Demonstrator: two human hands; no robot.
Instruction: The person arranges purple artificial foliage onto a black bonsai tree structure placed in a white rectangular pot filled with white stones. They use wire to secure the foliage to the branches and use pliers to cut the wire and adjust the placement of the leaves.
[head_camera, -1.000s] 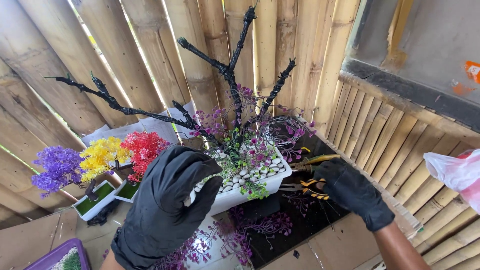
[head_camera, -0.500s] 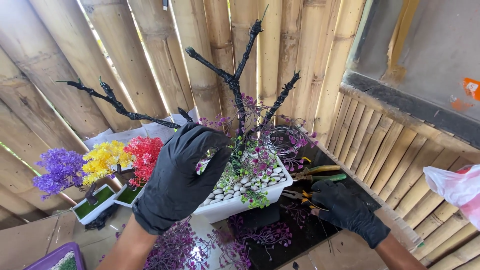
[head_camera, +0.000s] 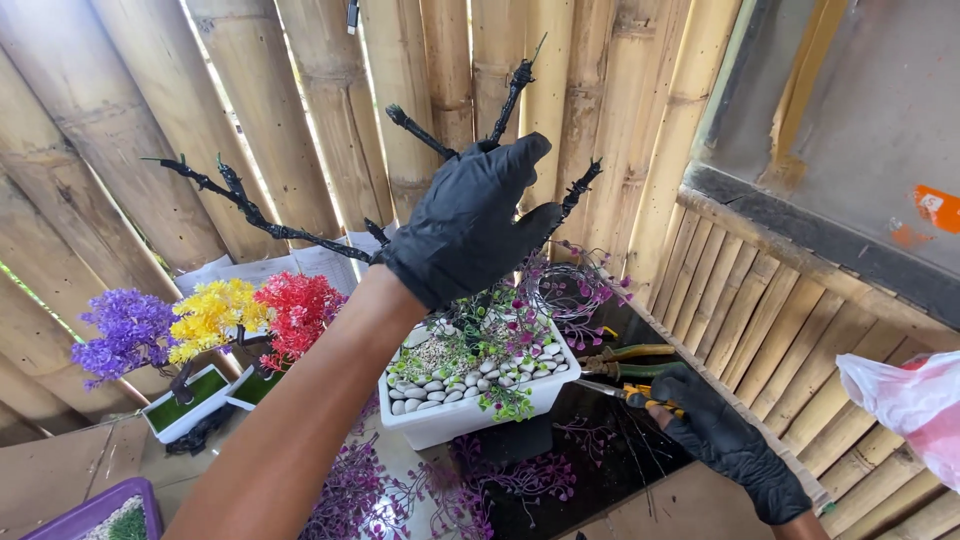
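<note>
Our left hand (head_camera: 468, 222) gloved black, fingers closed around the bare black tree (head_camera: 500, 110) above the white planter (head_camera: 470, 415), our right hand (head_camera: 722, 440) beside the pliers (head_camera: 622, 362), fingers curled, grip indeterminate

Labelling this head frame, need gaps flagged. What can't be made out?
- Left hand: covers the middle of the black tree; whether it grips a branch cannot be told.
- Right hand: its fingers cover the tool handles; tool type unclear.
- Purple tray: cut off by the bottom edge.
- Pink bag: cut off by the right edge.
</note>
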